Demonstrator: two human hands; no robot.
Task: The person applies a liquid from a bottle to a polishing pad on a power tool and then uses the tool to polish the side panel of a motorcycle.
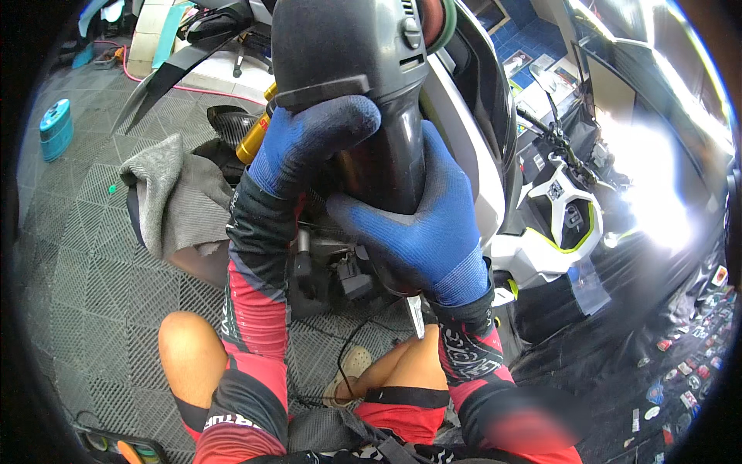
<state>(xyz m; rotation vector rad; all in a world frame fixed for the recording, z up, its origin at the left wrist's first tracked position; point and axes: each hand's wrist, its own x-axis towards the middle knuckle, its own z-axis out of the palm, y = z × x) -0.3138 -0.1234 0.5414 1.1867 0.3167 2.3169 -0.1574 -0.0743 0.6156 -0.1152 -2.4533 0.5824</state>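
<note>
My left hand (319,136), in a blue coated knit glove, wraps the side of a black power polisher (342,46) below its large head. My right hand (429,232), gloved alike, grips the polisher's handle lower down, thumb to the left. A round pad (437,26), reddish with a green rim, shows at the tool's upper right, close to the white and black bodywork (464,122) of a motorcycle. Whether the pad touches the bodywork is hidden. A cord (342,354) hangs below the handle. Gold tubing (253,139) stands left of my left hand.
A grey towel (174,197) lies draped at the left, over something dark. Beyond it a teal canister (56,130) stands on grey grated floor tiles (93,290). White and yellow-green bodywork with handlebars (562,238) is at the right, by a black sheet. A tray of items (116,446) sits lower left.
</note>
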